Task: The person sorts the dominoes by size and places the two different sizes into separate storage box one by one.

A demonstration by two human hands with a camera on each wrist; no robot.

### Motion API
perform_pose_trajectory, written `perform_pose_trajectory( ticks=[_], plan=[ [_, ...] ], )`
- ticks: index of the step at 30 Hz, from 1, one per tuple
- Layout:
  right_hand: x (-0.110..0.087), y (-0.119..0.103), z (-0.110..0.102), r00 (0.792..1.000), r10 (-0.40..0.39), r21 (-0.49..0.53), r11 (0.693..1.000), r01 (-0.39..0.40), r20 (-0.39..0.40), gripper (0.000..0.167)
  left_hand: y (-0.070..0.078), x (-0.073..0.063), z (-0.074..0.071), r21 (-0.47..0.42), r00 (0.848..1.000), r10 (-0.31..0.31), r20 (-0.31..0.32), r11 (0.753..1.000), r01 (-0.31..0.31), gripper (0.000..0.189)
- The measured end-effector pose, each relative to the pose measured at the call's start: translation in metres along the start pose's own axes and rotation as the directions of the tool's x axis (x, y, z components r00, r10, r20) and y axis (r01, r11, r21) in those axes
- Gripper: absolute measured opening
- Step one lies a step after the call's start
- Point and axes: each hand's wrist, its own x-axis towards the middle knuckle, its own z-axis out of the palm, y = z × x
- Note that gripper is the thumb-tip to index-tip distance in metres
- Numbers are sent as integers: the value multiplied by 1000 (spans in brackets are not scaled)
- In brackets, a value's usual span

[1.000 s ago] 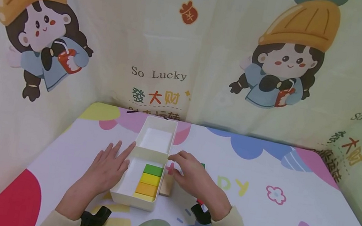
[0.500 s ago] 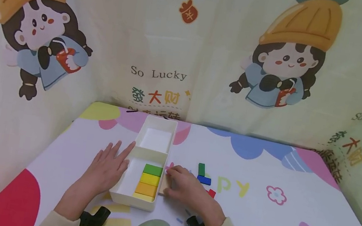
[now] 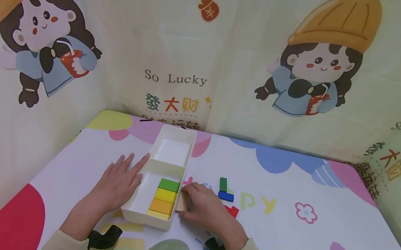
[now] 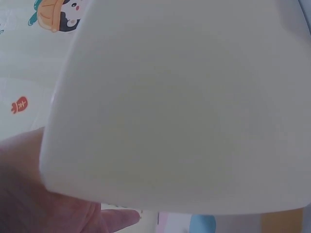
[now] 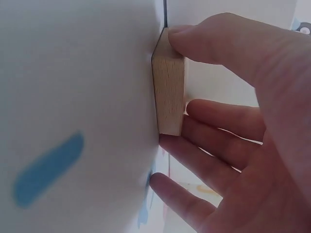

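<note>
In the head view a white two-compartment box (image 3: 147,220) lies lengthwise on the table. Its near compartment holds a row of flat blocks along the right wall: green (image 3: 169,185), yellow (image 3: 165,195), orange (image 3: 161,206) and a pale yellow one (image 3: 159,214). My left hand (image 3: 113,187) rests at the box's left rim with straight, spread fingers; the box's white side fills most of the left wrist view. Just outside the right wall, my right hand (image 3: 209,208) grips a plain wooden block (image 5: 169,94), thumb at one end and fingers at the other.
Right of the right hand lie small loose blocks: a green one (image 3: 223,184), a blue one (image 3: 226,196) and red ones (image 3: 234,212), partly behind the hand. The far compartment (image 3: 173,152) of the box shows a bare floor. A printed curtain (image 3: 241,62) stands behind the table.
My right hand has come down and toward me from the box's divider onto the wooden block, uncovering the green, blue and red blocks. The left hand stays at the rim.
</note>
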Motion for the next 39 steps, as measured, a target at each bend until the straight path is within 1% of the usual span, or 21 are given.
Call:
perform_pose_trajectory(
  ticks=[4, 9, 15, 26, 32, 37, 39],
  plan=[
    [0, -2, 0, 1000, -6, -4, 1000, 6, -21, 62, 0, 0, -1, 8, 1000, 9, -11, 1000, -9, 57],
    [0, -4, 2, 999, 6, 13, 1000, -6, -36, 61, 0, 0, -2, 4, 1000, 15, -13, 1000, -15, 57],
    [1, -5, 1, 1000, 14, 34, 999, -13, -26, 59, 0, 1, -1, -3, 1000, 12, -21, 1000, -12, 57],
    [-3, -1, -2, 998, -9, -1, 1000, 9, -63, 55, -1, 2, 1, 6, 1000, 15, -26, 1000, -15, 57],
    [-5, 1, -1, 998, 11, 30, 1000, -9, -59, 47, -1, 1, 2, 13, 1000, 12, -21, 1000, -12, 56],
    [-6, 2, 0, 998, 2, 29, 1000, -1, -55, 41, 0, 1, 3, 10, 1000, 10, -24, 1000, -10, 57],
    [-6, 2, 0, 999, 4, 45, 999, -2, -53, 40, 0, 1, 3, 9, 1000, 9, -22, 1000, -9, 57]
  ],
)
